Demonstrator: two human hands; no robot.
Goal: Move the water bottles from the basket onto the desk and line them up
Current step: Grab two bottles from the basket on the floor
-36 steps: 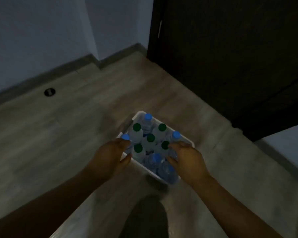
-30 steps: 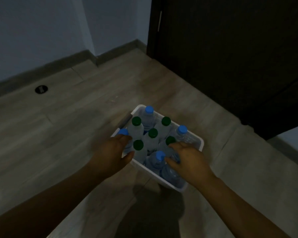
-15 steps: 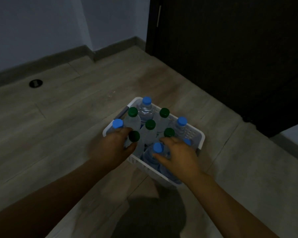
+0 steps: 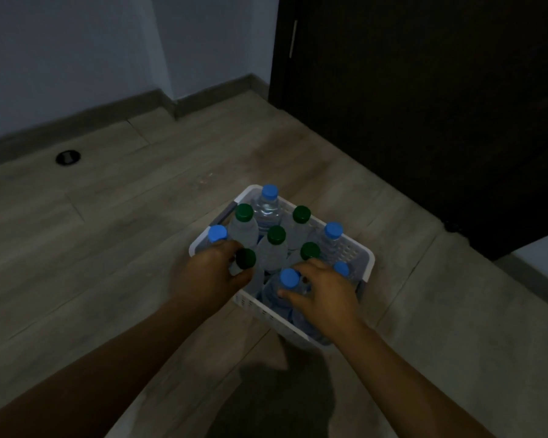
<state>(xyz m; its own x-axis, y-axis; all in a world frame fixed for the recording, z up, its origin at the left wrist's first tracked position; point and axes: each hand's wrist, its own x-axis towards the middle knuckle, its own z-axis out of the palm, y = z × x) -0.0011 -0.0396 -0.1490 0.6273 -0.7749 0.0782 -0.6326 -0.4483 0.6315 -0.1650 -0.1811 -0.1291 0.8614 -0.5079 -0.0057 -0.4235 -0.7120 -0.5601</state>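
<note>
A white slatted basket stands on the wooden floor, packed with several upright water bottles with green or blue caps. My left hand is at the basket's near left corner, fingers and thumb curled round the neck of a green-capped bottle. My right hand reaches in from the near side and holds the neck of a blue-capped bottle between thumb and fingers. Other bottles stand untouched behind, such as a blue-capped one at the far corner. No desk is in view.
A dark door or cabinet front rises just right of the basket. Pale walls with a dark skirting board run along the back. A round black floor fitting sits far left. Bare wooden floor surrounds the basket.
My right hand moved left from the basket's right side onto the near blue-capped bottle. My left hand settled round the green-capped bottle. The view shifted slightly, and the basket stayed on the floor.
</note>
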